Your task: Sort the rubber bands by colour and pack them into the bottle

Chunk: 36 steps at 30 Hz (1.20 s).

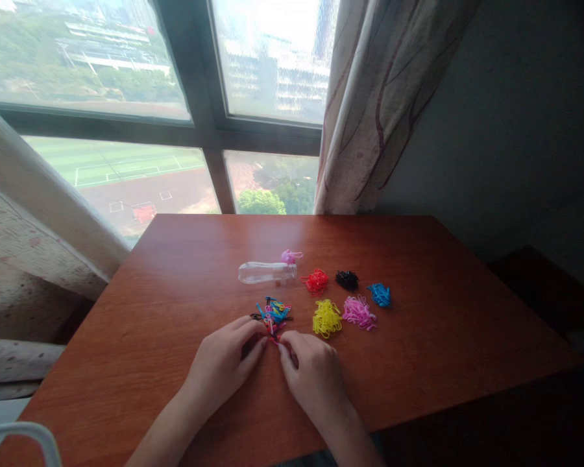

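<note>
Close to the table's front, my left hand and my right hand meet fingertip to fingertip, thumbs and forefingers closed in a pinch. A few small rubber bands, dark and pinkish-red, show between the fingertips; exactly which ones each hand grips is hard to make out. Just beyond them lies a mixed pile of coloured rubber bands. To the right are sorted heaps: yellow bands, pink bands, red bands, black bands and blue bands.
A clear bottle lies on its side behind the mixed pile, with a pink cap-like piece behind its neck. The brown wooden table stands against a window, flanked by curtains. A white curved bar is at lower left.
</note>
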Tool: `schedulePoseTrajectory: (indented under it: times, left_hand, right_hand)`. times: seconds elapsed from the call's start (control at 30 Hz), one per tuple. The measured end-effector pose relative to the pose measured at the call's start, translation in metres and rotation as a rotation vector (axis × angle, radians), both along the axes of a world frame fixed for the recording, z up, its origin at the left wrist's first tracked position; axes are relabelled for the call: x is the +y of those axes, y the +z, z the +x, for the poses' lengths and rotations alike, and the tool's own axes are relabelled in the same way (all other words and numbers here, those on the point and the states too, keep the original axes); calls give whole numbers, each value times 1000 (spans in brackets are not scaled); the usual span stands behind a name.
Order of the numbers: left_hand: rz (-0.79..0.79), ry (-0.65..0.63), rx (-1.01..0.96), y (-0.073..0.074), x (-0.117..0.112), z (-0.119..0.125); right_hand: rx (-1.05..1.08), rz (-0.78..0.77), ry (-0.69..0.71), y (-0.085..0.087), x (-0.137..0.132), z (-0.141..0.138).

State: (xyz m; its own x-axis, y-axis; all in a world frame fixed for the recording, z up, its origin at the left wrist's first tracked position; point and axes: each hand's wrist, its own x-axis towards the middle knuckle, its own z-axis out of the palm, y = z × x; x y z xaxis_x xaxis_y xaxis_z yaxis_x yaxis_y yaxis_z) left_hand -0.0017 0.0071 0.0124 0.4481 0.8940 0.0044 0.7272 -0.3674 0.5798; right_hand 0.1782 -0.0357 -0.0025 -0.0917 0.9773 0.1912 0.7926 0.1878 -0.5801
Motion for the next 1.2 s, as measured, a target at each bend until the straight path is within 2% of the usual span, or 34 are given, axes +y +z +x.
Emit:
schedulePoseTrajectory:
  times: [0.4, 0.67, 0.9, 1.2]
  left_hand:
    - [0, 10, -3, -1, -1, 0]
    - [24, 14, -26, -1, -2, 1]
    - [40, -6, -98, -2, -7, 1]
    - [56, -55, -81, -6, -6, 0]
  right_hand:
    - [187, 19, -110, -1, -2, 5]
    - [322, -42, -106, -1, -6, 9]
    - [161, 2, -26, -4, -7, 6]
    - [134, 36, -19, -3, -9, 5]
